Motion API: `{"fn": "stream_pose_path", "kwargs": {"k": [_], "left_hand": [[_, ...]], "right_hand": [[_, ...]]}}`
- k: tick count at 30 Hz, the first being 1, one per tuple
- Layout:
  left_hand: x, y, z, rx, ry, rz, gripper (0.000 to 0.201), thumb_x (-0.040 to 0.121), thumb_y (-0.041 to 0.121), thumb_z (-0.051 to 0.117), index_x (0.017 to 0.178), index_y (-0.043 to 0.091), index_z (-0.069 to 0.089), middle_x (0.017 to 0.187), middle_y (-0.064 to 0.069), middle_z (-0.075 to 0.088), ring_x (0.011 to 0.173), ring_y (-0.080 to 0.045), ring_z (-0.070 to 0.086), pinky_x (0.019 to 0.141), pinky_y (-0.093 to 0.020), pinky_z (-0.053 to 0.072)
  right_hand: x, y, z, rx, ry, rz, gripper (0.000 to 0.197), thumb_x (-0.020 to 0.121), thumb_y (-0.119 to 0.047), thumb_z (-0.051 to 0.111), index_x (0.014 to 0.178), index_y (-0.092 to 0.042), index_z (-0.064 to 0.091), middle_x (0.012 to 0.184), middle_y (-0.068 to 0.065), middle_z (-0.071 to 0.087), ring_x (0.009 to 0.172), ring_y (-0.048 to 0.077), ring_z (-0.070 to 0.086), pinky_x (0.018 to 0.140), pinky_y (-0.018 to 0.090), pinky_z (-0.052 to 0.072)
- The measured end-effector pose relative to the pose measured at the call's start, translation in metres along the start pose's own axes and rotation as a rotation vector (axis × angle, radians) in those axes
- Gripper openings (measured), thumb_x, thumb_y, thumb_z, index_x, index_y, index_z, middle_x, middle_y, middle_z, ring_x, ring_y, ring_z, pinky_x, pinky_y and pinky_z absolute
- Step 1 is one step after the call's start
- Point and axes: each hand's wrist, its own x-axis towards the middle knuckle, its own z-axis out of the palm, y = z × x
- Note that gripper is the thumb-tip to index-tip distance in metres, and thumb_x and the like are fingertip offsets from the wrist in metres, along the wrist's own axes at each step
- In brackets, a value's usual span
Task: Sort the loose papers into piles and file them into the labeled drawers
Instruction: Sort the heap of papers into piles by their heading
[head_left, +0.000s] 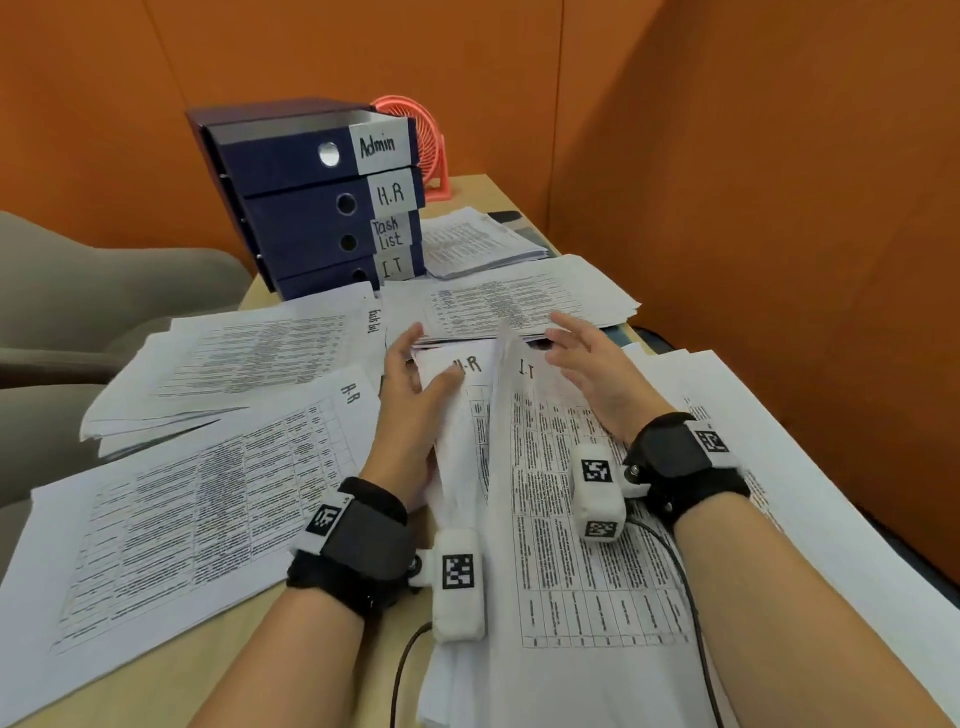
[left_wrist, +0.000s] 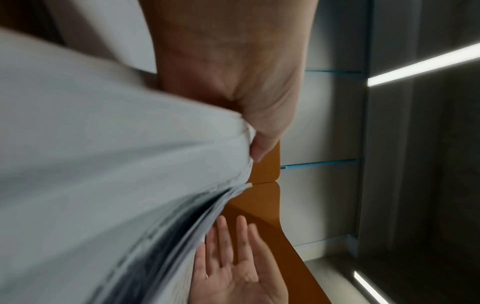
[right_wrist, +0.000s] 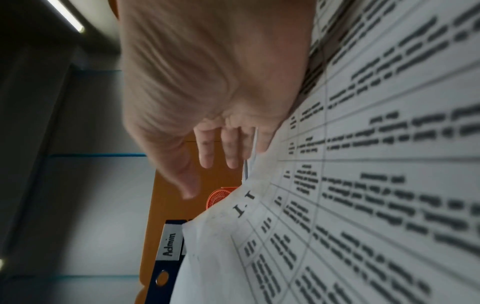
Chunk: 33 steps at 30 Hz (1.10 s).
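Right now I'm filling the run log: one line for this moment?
phase: sorting | left hand: holds H.R sheet | right hand: open over I.T sheet | drawers: Admin open

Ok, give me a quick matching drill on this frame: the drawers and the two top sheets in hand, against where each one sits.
Things:
1. Admin drawer
2. I.T drawer
3. H.R sheet
4. I.T sheet

Places:
A. bottom of the drawer stack
B. under the right hand
C. top of the stack, pulled out
D. gripped by the left hand

Pairs: 1-C, 2-A, 3-D, 4-B
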Motion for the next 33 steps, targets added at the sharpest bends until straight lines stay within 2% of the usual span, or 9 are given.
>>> {"fn": "stream_pose_path", "kwargs": {"k": [3, 7, 11, 15, 19, 22, 27, 29, 33], "left_hand": [[-0.008, 0.001, 0.009, -0.082, -0.221, -0.174, 0.045, 0.096, 0.014, 0.056, 0.139, 0.02, 0.045, 0.127, -0.014, 0.063, 0.11, -0.031, 0.064, 0.093, -0.044, 0.053], [-0.015, 0.005, 0.01, -0.143, -0.34, -0.321, 0.034, 0.097, 0.017, 0.048, 0.128, 0.005, 0.057, 0.116, -0.02, 0.068, 0.099, -0.03, 0.068, 0.089, -0.042, 0.055], [-0.015, 0.004, 0.006, -0.185, -0.328, -0.384, 0.032, 0.095, 0.018, 0.047, 0.119, 0.005, 0.062, 0.109, -0.02, 0.07, 0.093, -0.03, 0.07, 0.084, -0.041, 0.056], [-0.012, 0.002, 0.004, -0.116, -0.275, -0.395, 0.025, 0.091, 0.002, 0.046, 0.109, 0.003, 0.064, 0.091, -0.015, 0.073, 0.075, -0.026, 0.071, 0.069, -0.035, 0.058], [-0.01, 0.001, 0.001, -0.117, -0.24, -0.409, 0.032, 0.088, -0.002, 0.047, 0.116, 0.001, 0.062, 0.109, -0.022, 0.07, 0.09, -0.035, 0.068, 0.082, -0.045, 0.056], [-0.01, 0.0, 0.002, -0.133, -0.248, -0.41, 0.037, 0.088, -0.003, 0.047, 0.122, -0.002, 0.059, 0.117, -0.026, 0.065, 0.098, -0.038, 0.065, 0.09, -0.049, 0.053], [-0.012, -0.002, 0.002, -0.137, -0.358, -0.353, 0.052, 0.08, 0.005, 0.06, 0.131, 0.003, 0.055, 0.123, -0.024, 0.063, 0.112, -0.042, 0.06, 0.097, -0.053, 0.049], [-0.013, -0.001, 0.003, -0.13, -0.404, -0.317, 0.053, 0.079, 0.009, 0.063, 0.131, 0.004, 0.055, 0.124, -0.022, 0.063, 0.113, -0.04, 0.061, 0.098, -0.051, 0.049], [-0.012, -0.003, 0.003, -0.143, -0.374, -0.196, 0.06, 0.078, -0.006, 0.063, 0.132, 0.018, 0.052, 0.119, -0.018, 0.067, 0.108, -0.038, 0.064, 0.088, -0.048, 0.055]], "right_hand": [[-0.003, -0.003, 0.006, -0.093, -0.082, -0.014, 0.061, 0.091, -0.033, 0.066, 0.146, -0.037, 0.038, 0.135, -0.011, 0.049, 0.125, 0.002, 0.044, 0.105, 0.024, 0.03], [-0.004, -0.004, 0.006, -0.167, -0.074, -0.059, 0.048, 0.089, -0.028, 0.07, 0.134, -0.026, 0.056, 0.122, -0.017, 0.056, 0.109, -0.002, 0.054, 0.091, 0.023, 0.038], [-0.002, 0.001, 0.006, -0.256, -0.067, -0.052, 0.038, 0.086, -0.027, 0.074, 0.122, -0.033, 0.065, 0.126, -0.004, 0.06, 0.119, 0.013, 0.056, 0.103, 0.036, 0.041], [-0.007, -0.004, 0.009, -0.201, -0.057, -0.055, 0.043, 0.086, -0.037, 0.072, 0.126, -0.027, 0.059, 0.117, -0.005, 0.064, 0.112, 0.008, 0.059, 0.098, 0.03, 0.039], [-0.006, -0.004, 0.01, -0.287, -0.038, -0.026, 0.086, 0.079, -0.039, 0.079, 0.149, -0.036, 0.029, 0.14, -0.004, 0.043, 0.126, 0.012, 0.042, 0.099, 0.028, 0.034], [-0.011, -0.007, 0.01, -0.317, -0.036, -0.053, 0.077, 0.084, -0.035, 0.075, 0.148, -0.03, 0.035, 0.137, -0.007, 0.041, 0.122, 0.006, 0.037, 0.084, 0.013, 0.033], [-0.01, -0.004, 0.018, -0.401, -0.074, -0.017, 0.095, 0.069, -0.049, 0.084, 0.146, -0.036, 0.031, 0.15, -0.007, 0.033, 0.137, 0.013, 0.035, 0.112, 0.036, 0.032], [-0.009, -0.005, 0.021, -0.431, -0.04, -0.038, 0.09, 0.073, -0.038, 0.084, 0.144, -0.035, 0.03, 0.146, -0.003, 0.031, 0.133, 0.016, 0.037, 0.107, 0.033, 0.037], [-0.009, -0.006, 0.021, -0.36, -0.007, -0.054, 0.071, 0.083, -0.004, 0.069, 0.138, -0.031, 0.034, 0.133, 0.008, 0.041, 0.102, 0.016, 0.053, 0.075, 0.02, 0.045]]}}
